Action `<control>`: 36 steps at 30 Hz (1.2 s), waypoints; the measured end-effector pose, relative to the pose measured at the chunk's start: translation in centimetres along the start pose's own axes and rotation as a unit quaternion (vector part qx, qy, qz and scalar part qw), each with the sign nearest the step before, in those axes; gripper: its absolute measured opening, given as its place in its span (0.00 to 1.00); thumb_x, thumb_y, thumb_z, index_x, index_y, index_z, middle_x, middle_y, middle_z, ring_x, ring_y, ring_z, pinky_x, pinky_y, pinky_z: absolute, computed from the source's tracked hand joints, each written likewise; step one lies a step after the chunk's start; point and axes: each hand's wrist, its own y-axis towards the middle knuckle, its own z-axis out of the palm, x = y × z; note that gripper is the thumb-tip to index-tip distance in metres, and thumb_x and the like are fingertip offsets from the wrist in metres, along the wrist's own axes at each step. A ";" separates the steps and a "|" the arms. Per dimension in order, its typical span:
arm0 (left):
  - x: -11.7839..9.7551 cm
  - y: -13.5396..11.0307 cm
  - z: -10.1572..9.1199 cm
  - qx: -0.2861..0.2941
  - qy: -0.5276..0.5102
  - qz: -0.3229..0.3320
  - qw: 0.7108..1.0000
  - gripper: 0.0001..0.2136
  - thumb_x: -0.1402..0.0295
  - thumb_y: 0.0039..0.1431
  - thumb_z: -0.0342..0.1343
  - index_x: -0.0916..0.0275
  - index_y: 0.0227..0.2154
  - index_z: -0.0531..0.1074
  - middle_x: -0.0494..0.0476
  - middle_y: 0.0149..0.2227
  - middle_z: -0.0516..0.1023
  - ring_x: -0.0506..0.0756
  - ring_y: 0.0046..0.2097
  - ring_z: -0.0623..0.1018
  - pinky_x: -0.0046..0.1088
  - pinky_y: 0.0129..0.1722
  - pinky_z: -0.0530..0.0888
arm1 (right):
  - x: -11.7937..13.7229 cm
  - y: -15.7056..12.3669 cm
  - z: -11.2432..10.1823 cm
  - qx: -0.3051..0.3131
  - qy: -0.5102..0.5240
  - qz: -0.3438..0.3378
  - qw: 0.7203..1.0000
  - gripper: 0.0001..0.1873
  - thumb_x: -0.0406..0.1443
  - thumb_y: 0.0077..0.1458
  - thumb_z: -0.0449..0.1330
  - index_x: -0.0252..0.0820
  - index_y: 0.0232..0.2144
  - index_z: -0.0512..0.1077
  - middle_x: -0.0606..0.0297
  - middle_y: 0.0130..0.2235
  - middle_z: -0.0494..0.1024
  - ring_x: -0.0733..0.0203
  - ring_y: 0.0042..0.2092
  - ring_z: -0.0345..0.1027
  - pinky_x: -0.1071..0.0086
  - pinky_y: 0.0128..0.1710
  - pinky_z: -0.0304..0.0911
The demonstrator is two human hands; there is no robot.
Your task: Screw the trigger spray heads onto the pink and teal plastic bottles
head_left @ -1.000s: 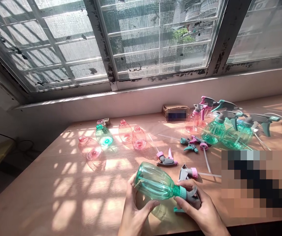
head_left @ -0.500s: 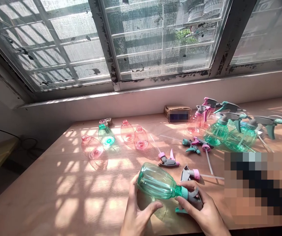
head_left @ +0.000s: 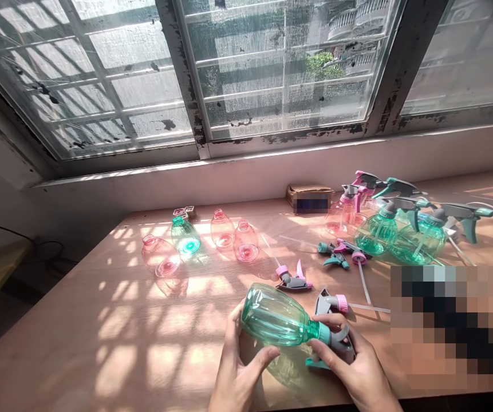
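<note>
A clear green spray bottle (head_left: pixel 276 316) lies tilted on its side between my hands, its base to the left and its grey-and-teal trigger head (head_left: pixel 338 340) to the right. My left hand (head_left: pixel 240 360) holds the base end, with fingers along the far side and the thumb below. At the neck, my right hand (head_left: pixel 358 357) has thumb and fingers pinched round the teal collar. Part of the head is hidden by that hand. Just beyond it lies a loose grey-and-pink spray head (head_left: pixel 330 302); another pink-collared spray head (head_left: pixel 292 278) rests further left.
Three open pink bottles (head_left: pixel 246 243) and an open green bottle (head_left: pixel 185 236) stand at the back left. Assembled green spray bottles (head_left: pixel 377 232) and pink ones crowd the back right, near a cardboard box (head_left: pixel 310 197). More loose spray heads (head_left: pixel 336 257) lie between. A blurred patch covers the right.
The green spray bottle has shifted very slightly, its base a touch to the right. Both hands keep nearly the same hold, and the things on the table have stayed put.
</note>
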 end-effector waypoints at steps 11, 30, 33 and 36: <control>1.2 0.4 -0.2 -0.003 0.013 0.011 1.000 0.36 0.54 0.60 0.74 0.49 0.68 0.67 0.63 0.73 0.73 0.72 0.72 0.72 0.51 0.73 0.67 | -0.1 0.2 -0.4 0.020 0.004 -0.003 1.000 0.23 0.53 0.49 0.81 0.48 0.40 0.85 0.70 0.27 0.81 0.55 0.29 0.77 0.66 0.32 0.79; 0.9 0.1 0.3 -0.015 -0.033 -0.002 0.999 0.33 0.60 0.57 0.76 0.49 0.63 0.71 0.60 0.63 0.81 0.67 0.66 0.78 0.42 0.65 0.75 | -0.2 0.1 -0.4 0.013 -0.011 -0.018 1.000 0.21 0.53 0.51 0.79 0.49 0.40 0.85 0.71 0.26 0.81 0.57 0.29 0.78 0.69 0.32 0.78; 0.4 -0.2 0.3 -0.025 -0.015 -0.007 1.000 0.37 0.57 0.54 0.78 0.49 0.65 0.70 0.60 0.62 0.82 0.70 0.67 0.76 0.47 0.69 0.71 | -0.2 0.0 -0.2 0.010 -0.021 -0.024 0.999 0.23 0.55 0.50 0.79 0.49 0.39 0.85 0.69 0.29 0.83 0.56 0.29 0.78 0.67 0.32 0.78; 0.5 -0.1 0.0 -0.023 0.006 -0.005 1.000 0.32 0.53 0.60 0.74 0.52 0.64 0.71 0.63 0.64 0.80 0.72 0.69 0.75 0.52 0.71 0.68 | -0.2 0.0 -0.1 0.005 -0.039 -0.030 0.999 0.24 0.55 0.48 0.80 0.47 0.39 0.85 0.65 0.34 0.85 0.54 0.31 0.79 0.65 0.34 0.79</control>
